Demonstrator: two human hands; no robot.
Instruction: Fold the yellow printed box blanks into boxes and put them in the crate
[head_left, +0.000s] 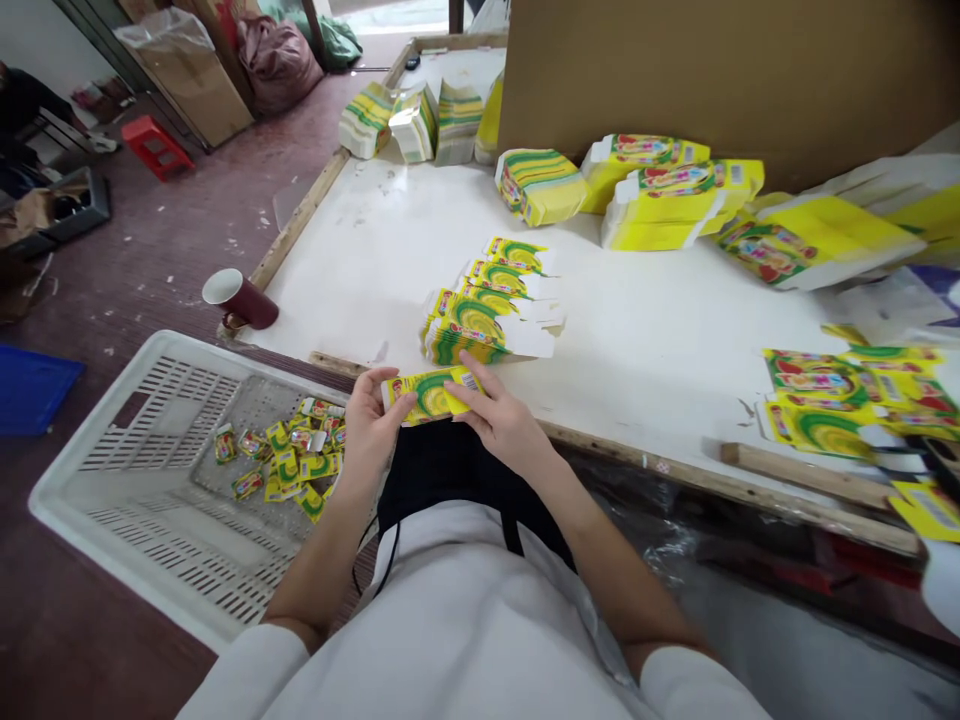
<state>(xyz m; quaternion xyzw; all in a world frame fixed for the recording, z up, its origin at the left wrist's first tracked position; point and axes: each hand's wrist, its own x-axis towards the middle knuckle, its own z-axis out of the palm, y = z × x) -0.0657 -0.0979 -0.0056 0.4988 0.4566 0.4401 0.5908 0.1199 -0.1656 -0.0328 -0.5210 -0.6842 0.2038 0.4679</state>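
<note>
Both my hands hold one small yellow-and-green carton [431, 392] just in front of my body, at the near edge of the white table [360, 250]. My left hand [373, 420] grips its left end with curled fingers. My right hand [499, 415] pinches its right end, thumb and fingers on the flap. Just beyond the carton lies a fanned stack of flat cartons [487, 300] of the same print. To my lower left a white plastic crate [112, 480] contains several finished small boxes [289, 460].
A dark red cup [240, 300] stands at the table's left corner. More stacks of flat cartons [660, 190] lie at the back and on the right [847, 400], before a brown cardboard wall [712, 70]. A red stool [156, 146] and boxes stand on the floor far left.
</note>
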